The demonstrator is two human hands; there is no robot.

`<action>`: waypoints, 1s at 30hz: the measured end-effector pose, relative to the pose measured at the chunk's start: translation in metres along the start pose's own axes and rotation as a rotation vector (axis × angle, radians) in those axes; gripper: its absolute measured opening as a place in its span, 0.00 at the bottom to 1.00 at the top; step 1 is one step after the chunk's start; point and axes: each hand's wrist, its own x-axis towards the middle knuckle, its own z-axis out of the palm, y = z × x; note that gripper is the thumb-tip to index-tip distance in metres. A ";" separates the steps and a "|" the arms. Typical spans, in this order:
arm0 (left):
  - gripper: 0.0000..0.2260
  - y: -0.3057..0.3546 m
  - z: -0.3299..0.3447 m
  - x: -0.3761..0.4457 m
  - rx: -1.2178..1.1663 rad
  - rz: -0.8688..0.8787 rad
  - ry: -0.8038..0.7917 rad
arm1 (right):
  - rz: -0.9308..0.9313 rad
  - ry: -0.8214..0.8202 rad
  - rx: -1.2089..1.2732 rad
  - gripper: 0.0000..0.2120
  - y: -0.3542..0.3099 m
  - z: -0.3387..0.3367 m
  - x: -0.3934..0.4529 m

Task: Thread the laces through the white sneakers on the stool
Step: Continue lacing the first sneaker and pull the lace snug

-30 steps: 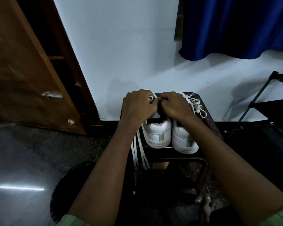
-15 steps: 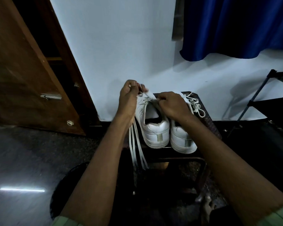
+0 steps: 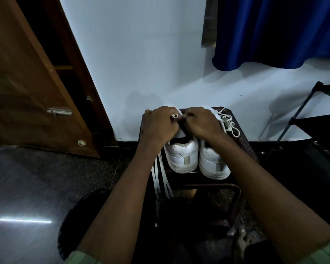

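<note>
A: Nearest us, what hangs off the front of the stool?

B: Flat white cotton laces, several loose strands draped from under the left wrist down past the edge of the dark square stool. They look limp and light, likely to twist or slip, so I would take them close to the stiff tip, not mid-length.

A: And the shoes?

B: Two white leather low-top sneakers stand side by side on the stool, heels toward us: the left sneaker and the right sneaker, just about touching. The uppers look firm enough to hold shape, but light; I judge one would slide if pulled on without being steadied.

A: The hands?

B: Both are over the throat of the left sneaker. The left hand has its fingers curled, with a small loop of lace showing at the knuckles. The right hand is curled too, its fingertips meeting the left's; it seems to pinch the lace there, though the eyelet is hidden.

A: Further back?

B: A loose tangle of white lace lies by the right sneaker, then the white wall and a blue curtain.
</note>
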 end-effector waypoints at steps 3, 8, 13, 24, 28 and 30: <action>0.09 -0.004 0.002 0.007 -0.705 -0.278 0.052 | -0.006 -0.004 -0.010 0.10 0.000 0.000 0.001; 0.09 -0.010 -0.013 0.016 -1.614 -0.542 0.247 | -0.014 -0.011 -0.021 0.10 0.003 0.002 0.002; 0.14 -0.020 -0.017 0.016 -1.255 -0.644 0.167 | -0.015 -0.022 -0.017 0.08 0.006 0.003 0.003; 0.26 -0.025 -0.004 0.001 -0.162 -0.432 0.047 | -0.171 -0.024 0.025 0.12 0.003 0.006 0.002; 0.22 -0.011 -0.007 0.000 -0.321 -0.242 -0.086 | -0.116 -0.006 -0.013 0.11 0.007 0.008 0.006; 0.22 -0.004 -0.006 -0.003 -0.361 -0.239 -0.162 | -0.082 -0.006 0.017 0.12 0.008 0.008 0.008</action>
